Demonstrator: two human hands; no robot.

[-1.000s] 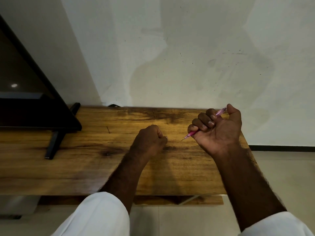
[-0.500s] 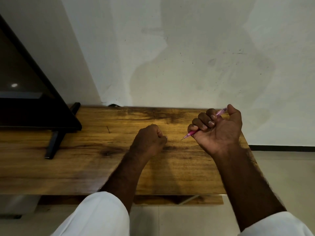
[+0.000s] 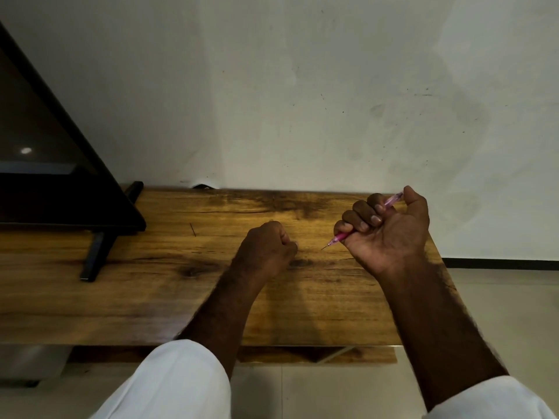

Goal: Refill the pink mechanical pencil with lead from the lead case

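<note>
Here right hand (image 3: pixel 390 234) grips pencil (image 3: pixel 340 237) near table's (image 3: pixel 121 297) right edge, barrel mostly hidden; left hand (image 3: pixel 266 249) clenched, contents unseen.

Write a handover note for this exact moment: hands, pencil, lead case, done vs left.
Right hand: fist closed on the pink mechanical pencil, tip pointing down-left over the wooden table, thumb by its rear end.
Left hand: closed fist on the table; contents hidden.
Lead case: not visible.
Done: thin lead shows at the tip.
Left: cannot confirm the refill; check the left fist for the case.
</note>
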